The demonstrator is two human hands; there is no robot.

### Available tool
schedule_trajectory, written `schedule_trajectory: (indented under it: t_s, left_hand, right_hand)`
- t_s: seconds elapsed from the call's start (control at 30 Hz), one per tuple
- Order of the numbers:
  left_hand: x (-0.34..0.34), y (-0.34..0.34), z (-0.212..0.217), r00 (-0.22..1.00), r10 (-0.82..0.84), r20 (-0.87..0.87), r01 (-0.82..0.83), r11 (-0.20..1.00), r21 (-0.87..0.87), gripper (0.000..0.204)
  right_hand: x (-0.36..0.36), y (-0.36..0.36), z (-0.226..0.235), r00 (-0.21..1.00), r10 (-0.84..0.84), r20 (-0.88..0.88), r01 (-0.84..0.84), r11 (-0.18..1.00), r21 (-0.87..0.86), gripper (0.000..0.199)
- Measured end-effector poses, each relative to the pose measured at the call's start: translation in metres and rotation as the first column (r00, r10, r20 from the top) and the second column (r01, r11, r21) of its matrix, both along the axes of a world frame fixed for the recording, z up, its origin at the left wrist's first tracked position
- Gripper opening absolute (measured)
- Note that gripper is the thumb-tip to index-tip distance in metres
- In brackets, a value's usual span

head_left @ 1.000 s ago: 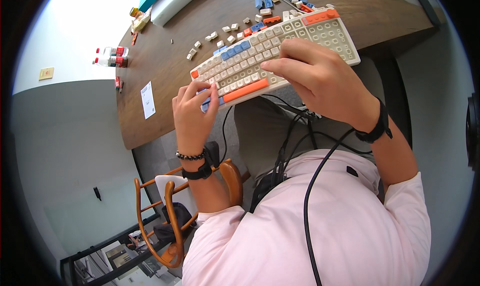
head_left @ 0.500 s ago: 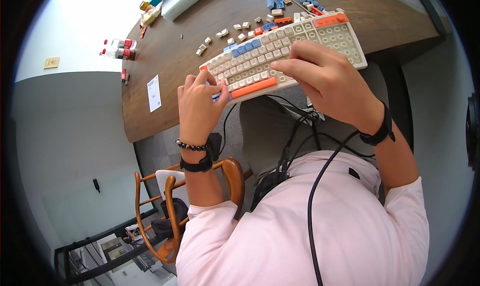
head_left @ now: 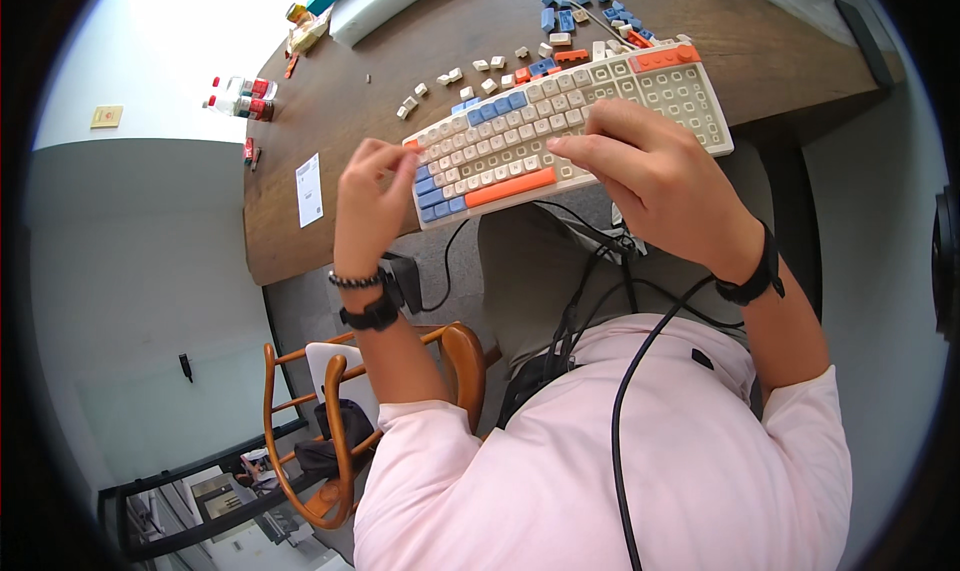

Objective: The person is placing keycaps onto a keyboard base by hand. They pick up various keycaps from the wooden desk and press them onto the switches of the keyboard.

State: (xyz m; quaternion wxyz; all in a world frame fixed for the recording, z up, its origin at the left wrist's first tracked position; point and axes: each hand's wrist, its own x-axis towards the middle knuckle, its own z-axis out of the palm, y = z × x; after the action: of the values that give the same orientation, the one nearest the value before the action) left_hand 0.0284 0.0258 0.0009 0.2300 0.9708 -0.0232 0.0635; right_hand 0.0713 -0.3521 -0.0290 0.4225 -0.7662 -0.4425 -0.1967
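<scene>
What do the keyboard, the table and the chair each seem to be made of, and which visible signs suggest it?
Keyboard: probably matte plastic; its moulded keys show even colour.
Table: wood or wood-look laminate; its brown top looks faintly streaked.
Chair: likely varnished wood; its curved, orange-brown frame looks smooth.

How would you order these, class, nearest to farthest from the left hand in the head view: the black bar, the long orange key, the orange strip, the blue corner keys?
1. Blue corner keys: lower left of the keyboard, beside the left hand.
2. Long orange key: bottom row.
3. Orange strip: keyboard's upper right.
4. Black bar: far right.
</scene>
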Motion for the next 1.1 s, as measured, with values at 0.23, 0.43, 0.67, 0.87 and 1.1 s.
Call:
schedule_trajectory:
  t_s: [0.23,0.43,0.67,0.87,1.1]
  left_hand:
    - [0.057,0.041,-0.037,0.968,0.229,0.103,-0.227,0.974,-0.025,0.028]
    - [0.085,0.067,-0.074,0.963,0.252,0.095,-0.248,0.968,-0.050,0.040]
    - [0.094,0.086,-0.085,0.970,0.237,0.047,-0.215,0.936,-0.278,0.035]
    - [0.076,0.061,-0.057,0.954,0.299,0.017,-0.293,0.942,-0.161,0.028]
    - [0.009,-0.006,-0.021,0.984,-0.079,0.161,0.137,0.912,-0.387,0.029]
  right_hand:
    - [-0.002,-0.002,0.002,1.000,-0.004,-0.011,0.004,1.000,0.006,0.034]
    - [-0.002,-0.003,0.004,1.000,-0.005,-0.009,0.005,1.000,0.025,0.034]
    - [-0.002,-0.003,0.002,1.000,-0.016,0.003,0.016,1.000,0.013,0.033]
    - [-0.003,-0.001,0.000,1.000,-0.019,0.002,0.019,1.000,0.012,0.032]
    - [-0.001,-0.002,-0.002,1.000,-0.011,0.002,0.011,1.000,0.006,0.031]
